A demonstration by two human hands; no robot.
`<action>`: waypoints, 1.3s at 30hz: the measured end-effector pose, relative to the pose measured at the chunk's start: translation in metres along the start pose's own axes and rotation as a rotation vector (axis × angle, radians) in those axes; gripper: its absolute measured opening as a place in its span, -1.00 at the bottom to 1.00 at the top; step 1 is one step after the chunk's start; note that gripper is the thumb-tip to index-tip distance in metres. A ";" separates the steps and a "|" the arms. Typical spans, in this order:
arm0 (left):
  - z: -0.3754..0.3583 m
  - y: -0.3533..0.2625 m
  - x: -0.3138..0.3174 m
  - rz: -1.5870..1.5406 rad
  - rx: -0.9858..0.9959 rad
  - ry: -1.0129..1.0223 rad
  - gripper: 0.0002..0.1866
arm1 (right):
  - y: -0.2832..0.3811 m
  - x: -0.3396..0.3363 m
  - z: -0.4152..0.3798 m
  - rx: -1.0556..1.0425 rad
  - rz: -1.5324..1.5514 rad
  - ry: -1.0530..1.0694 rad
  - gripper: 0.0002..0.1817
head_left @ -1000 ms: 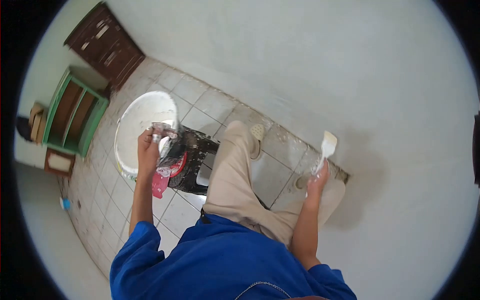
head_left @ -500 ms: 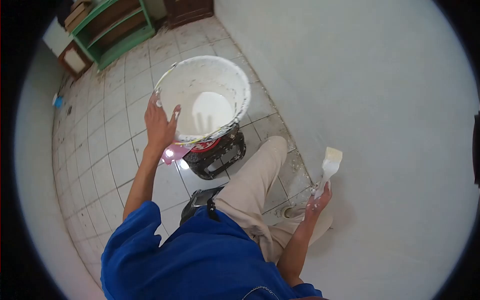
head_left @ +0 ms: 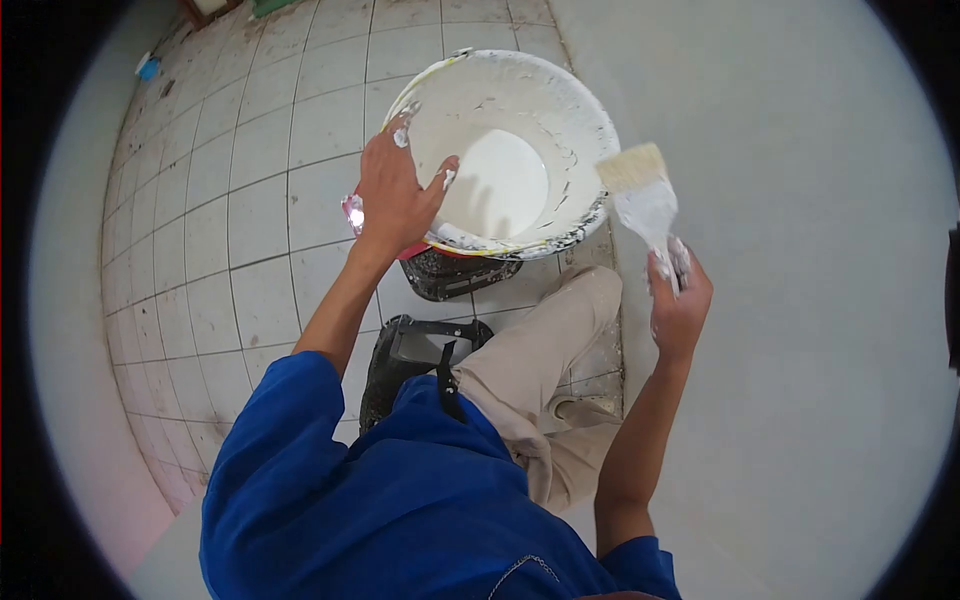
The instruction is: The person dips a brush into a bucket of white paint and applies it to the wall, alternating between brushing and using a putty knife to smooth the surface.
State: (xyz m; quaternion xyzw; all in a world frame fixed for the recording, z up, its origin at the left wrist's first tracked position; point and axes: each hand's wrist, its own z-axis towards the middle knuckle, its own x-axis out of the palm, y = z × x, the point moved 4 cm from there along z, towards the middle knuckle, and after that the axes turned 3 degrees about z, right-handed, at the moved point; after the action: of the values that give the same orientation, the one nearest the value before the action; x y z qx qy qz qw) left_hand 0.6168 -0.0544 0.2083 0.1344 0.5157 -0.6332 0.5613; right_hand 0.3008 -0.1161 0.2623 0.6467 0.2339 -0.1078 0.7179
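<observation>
A wide white paint bucket, its rim spattered, holds a pool of white paint at its bottom. My left hand, smeared with paint, grips the near left of the rim, thumb over the inner side. A flat paintbrush with cream bristles and a paint-coated ferrule is in my right hand, whose fingers close round the handle. The bristles point up and left, close by the bucket's right rim. Under the bucket shows a dark, paint-speckled stool, partly hidden.
A second black stool is beneath my body. To the right rises a pale wall, meeting the tiled floor. Something pink and shiny sits by the bucket's left side. A small blue item lies far left.
My right hand has brought the paintbrush up and left, from low by the wall to beside the bucket. The view has shifted, so the bucket appears higher and farther right. My left hand stays on the rim.
</observation>
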 end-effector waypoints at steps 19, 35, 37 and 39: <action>0.001 0.007 0.006 -0.045 -0.050 0.021 -0.24 | 0.002 0.185 0.110 -0.172 -1.087 0.913 -0.73; 0.003 0.000 -0.001 -0.049 -0.009 0.005 -0.26 | 0.007 0.061 0.022 -0.183 -0.450 0.313 -0.59; 0.001 0.001 0.000 -0.037 -0.004 -0.007 -0.25 | -0.011 0.054 0.008 -0.178 -0.389 0.280 -0.54; 0.002 -0.002 -0.002 -0.008 0.001 0.019 -0.25 | -0.019 0.044 -0.001 -0.184 -0.361 0.207 -0.52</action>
State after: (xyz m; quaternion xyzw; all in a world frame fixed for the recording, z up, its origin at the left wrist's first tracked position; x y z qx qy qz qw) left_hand 0.6161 -0.0555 0.2114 0.1388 0.5213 -0.6344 0.5537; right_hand 0.3302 -0.1116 0.2251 0.5338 0.4271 -0.1454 0.7152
